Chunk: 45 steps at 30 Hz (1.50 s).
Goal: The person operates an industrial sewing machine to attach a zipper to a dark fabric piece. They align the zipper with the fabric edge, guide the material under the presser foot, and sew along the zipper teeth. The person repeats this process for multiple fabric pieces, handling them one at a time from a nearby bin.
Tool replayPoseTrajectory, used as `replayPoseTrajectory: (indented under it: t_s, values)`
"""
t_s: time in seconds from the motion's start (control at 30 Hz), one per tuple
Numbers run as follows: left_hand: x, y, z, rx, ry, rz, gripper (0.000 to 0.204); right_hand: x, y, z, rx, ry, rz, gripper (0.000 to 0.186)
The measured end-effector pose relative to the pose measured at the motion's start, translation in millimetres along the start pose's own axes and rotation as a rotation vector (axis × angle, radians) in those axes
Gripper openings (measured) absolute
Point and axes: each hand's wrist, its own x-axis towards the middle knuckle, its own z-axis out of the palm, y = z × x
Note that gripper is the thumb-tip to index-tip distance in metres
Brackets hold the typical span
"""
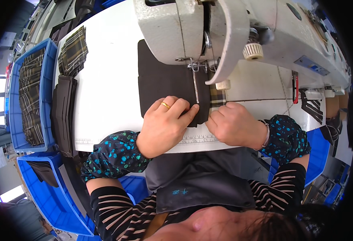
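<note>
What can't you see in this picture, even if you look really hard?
All in the head view:
- What lies under the right hand: the hand covers it.
- The underside of the dark cloth: it faces down.
- The rest of the checked cloth: things over it hide part.
- The top of the sewing machine: cut off by the upper edge.
- The needle's tip: too small to make out.

Turquoise stitched characters mark a dark apron at the frame's lower centre, while a scale of ticks and small numerals edges the white table just above. At upper right, a sewing machine carries a plate too small to read.
</note>
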Motion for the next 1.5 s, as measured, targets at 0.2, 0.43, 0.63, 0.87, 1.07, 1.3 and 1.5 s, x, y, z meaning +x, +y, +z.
replayPoseTrajectory:
  t_s: [0.2, 0.43, 0.63, 0.87, 1.07, 1.3, 1.5]
  values:
    - [1, 2, -2, -0.001, -0.035, -0.014, 0.057, -1, 1, 0, 0.019, -0.024, -0.010, 0.010]
    - [5, 6, -12, -0.018, -0.073, -0.014, 0.044, 2, 16, -17, 0.292, 0.093, 0.081, 0.018]
    - [4, 0, -6, -0.065, -0.047, 0.018, 0.040, 6, 12, 2, 0.131, 0.116, 0.269, 0.038]
    - [8, -6, 1, -0.064, 0.008, 0.069, 0.031, 2, 6, 0, 0.030, -0.003, 0.277, 0.049]
    - [20, -18, 2, -0.076, 0.040, 0.069, 0.027, 7, 16, 8, 0.070, 0.005, 0.309, 0.048]
    - [31, -35, 10, -0.025, 0.079, 0.049, 0.025, 14, 32, 17, 0.072, -0.049, 0.392, 0.047]
    - [35, -40, 13, -0.006, 0.099, -0.002, 0.026, 17, 40, 22, 0.037, 0.142, 0.356, 0.022]
